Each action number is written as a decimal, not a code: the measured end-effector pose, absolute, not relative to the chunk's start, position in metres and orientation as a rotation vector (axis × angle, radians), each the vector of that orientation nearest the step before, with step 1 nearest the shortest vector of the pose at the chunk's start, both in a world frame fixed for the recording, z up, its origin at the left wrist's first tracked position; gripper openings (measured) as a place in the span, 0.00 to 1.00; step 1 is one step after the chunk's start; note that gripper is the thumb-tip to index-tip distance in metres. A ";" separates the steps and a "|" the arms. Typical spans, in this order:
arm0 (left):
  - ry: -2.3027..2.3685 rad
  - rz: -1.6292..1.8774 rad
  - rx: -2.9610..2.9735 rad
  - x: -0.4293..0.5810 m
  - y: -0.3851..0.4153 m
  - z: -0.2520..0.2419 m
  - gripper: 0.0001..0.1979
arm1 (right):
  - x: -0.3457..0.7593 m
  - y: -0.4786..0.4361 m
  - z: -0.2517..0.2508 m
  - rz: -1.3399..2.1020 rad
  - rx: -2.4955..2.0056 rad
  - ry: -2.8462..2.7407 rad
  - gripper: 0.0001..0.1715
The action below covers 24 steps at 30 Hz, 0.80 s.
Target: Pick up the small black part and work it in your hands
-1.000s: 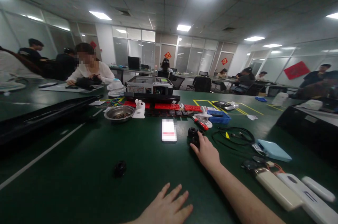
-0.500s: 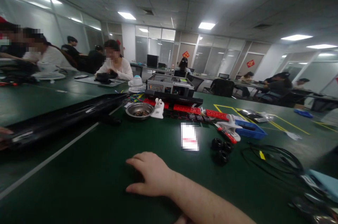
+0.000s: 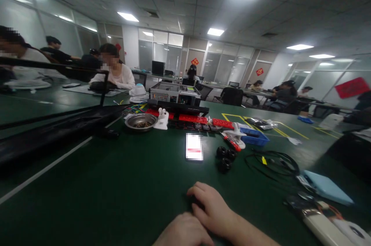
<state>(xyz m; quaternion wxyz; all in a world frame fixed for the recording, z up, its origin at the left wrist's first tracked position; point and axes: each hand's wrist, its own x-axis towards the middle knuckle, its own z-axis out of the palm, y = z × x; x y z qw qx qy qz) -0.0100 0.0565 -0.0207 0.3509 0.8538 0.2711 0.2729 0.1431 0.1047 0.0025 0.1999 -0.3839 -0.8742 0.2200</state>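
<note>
Near the bottom edge of the green table (image 3: 95, 188), my right hand (image 3: 213, 207) rests with its fingers loosely bent. A dark gap shows between its thumb and fingers, and I make out nothing held there. My left hand (image 3: 182, 230) lies against it, blurred and cut off below; its fingertips are hidden. Beyond them is a lit phone-like screen (image 3: 194, 147), its content blurred out. Several small black rings or wheels (image 3: 225, 157) sit to its right, close to a red-handled tool (image 3: 232, 143).
A long black panel (image 3: 58, 130) extends from the left, with a thin black frame (image 3: 84, 67) raised above it. Behind are a metal bowl (image 3: 142, 122) of small parts, an open computer case (image 3: 175, 93) and a blue tray (image 3: 255, 137). Coiled black cables (image 3: 274, 163) lie right.
My right hand has drawn back toward me and met my left hand. At the left, the thin black frame has come up over the panel. The view has turned slightly right.
</note>
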 end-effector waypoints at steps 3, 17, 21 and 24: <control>1.088 1.095 2.136 -0.017 0.057 -0.020 0.15 | 0.154 0.095 -0.007 1.007 -1.158 -1.902 0.14; 1.535 0.638 2.255 0.003 0.072 0.002 0.19 | 0.130 0.104 -0.018 1.129 -1.253 -1.569 0.18; 1.507 0.664 2.193 -0.001 0.076 -0.003 0.22 | 0.124 0.097 -0.021 1.078 -1.275 -1.592 0.15; 1.465 0.744 2.074 -0.003 0.079 -0.006 0.25 | 0.119 0.092 -0.021 0.974 -1.304 -1.606 0.14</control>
